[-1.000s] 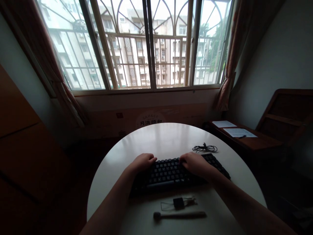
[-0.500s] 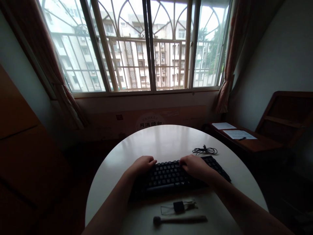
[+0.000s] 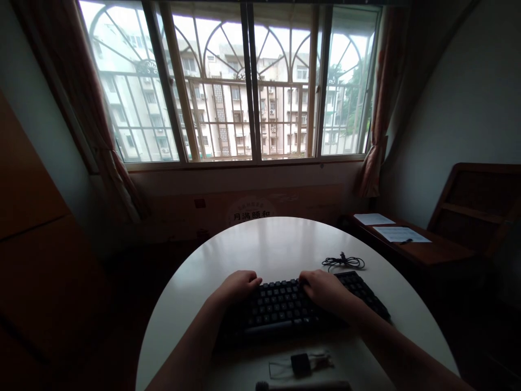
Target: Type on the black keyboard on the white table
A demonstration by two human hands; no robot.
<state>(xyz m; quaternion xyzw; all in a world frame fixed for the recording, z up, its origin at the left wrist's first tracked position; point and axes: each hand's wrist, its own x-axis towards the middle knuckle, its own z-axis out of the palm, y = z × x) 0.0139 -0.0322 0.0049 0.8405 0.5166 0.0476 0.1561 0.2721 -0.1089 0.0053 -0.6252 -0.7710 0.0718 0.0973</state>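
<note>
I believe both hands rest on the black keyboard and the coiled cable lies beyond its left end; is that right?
Not quite: the head view shows the coiled cable beyond the right end of the black keyboard, by the right hand; the left hand rests on the keyboard too.

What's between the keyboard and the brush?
Head view: a small dark block with a wire loop lies on the table between keyboard and brush.

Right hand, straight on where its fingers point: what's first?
The right hand rests on the keyboard; onward lie its far keys, then bare table. It likely clears the left hand; depth unclear.
</note>
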